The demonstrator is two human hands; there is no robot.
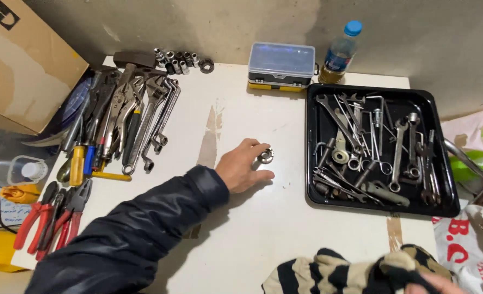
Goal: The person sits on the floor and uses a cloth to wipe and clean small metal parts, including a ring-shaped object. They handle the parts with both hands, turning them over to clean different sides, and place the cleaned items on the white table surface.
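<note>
Left hand (pixel 243 170) pinches a nut (pixel 265 155) mid-worktop (pixel 285 218), fingers closed around it. Right hand (pixel 434 284), near right, grips a striped cloth (pixel 334 275). Tray (pixel 380 204) already holds wrenches (pixel 369 147).

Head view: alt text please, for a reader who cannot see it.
A left hand pinches a small metal nut on a white table, between rows of pliers and wrenches and a black tray of spanners. The right hand holds a striped cloth.

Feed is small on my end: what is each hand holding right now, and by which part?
The left hand pinches a small metal ring-shaped part by its rim between fingertips and thumb, low over the white table. The right hand grips the striped cloth at its edge.
</note>
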